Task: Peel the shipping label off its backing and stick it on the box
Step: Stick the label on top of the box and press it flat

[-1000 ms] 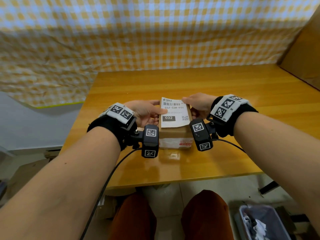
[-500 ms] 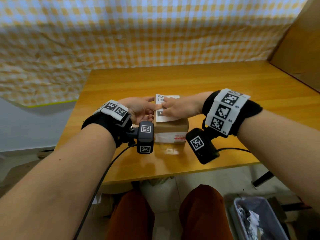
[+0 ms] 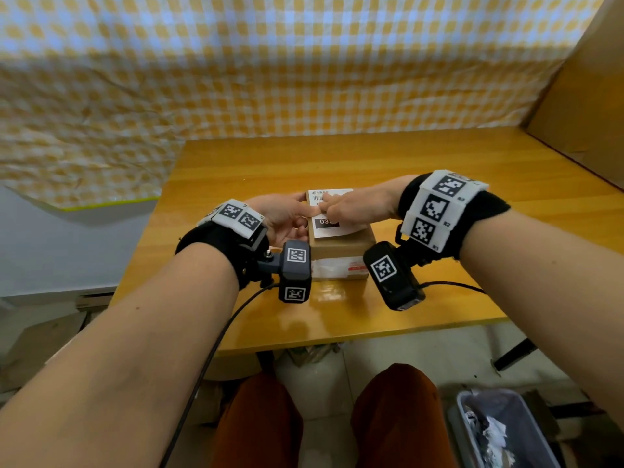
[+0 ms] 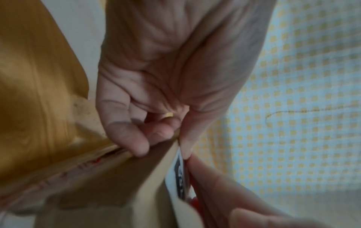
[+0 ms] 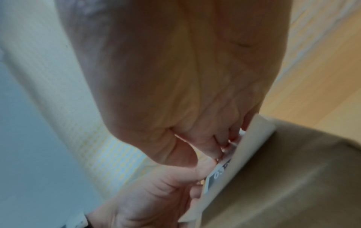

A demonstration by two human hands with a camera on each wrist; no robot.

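A small brown cardboard box (image 3: 341, 246) sits on the wooden table (image 3: 371, 157) near its front edge. The white shipping label (image 3: 337, 231), with a barcode and a black "03" block, lies on the box's top. Its right part curls up off the cardboard (image 5: 250, 146). My left hand (image 3: 287, 216) grips the box's left side, fingers curled against the side wall (image 4: 136, 138), and its thumb pins the label's left edge. My right hand (image 3: 351, 206) reaches across from the right. Its fingertips (image 5: 215, 148) press on the label's printed face beside my left thumb.
A yellow checked cloth (image 3: 270, 62) hangs behind the table. A large cardboard panel (image 3: 587, 96) leans at the right. A grey bin (image 3: 499, 430) with paper scraps stands on the floor, lower right. My knees are under the table's front edge.
My right hand left the box's right side and moved left across the label to meet my left thumb. My left hand stayed on the box's left side.
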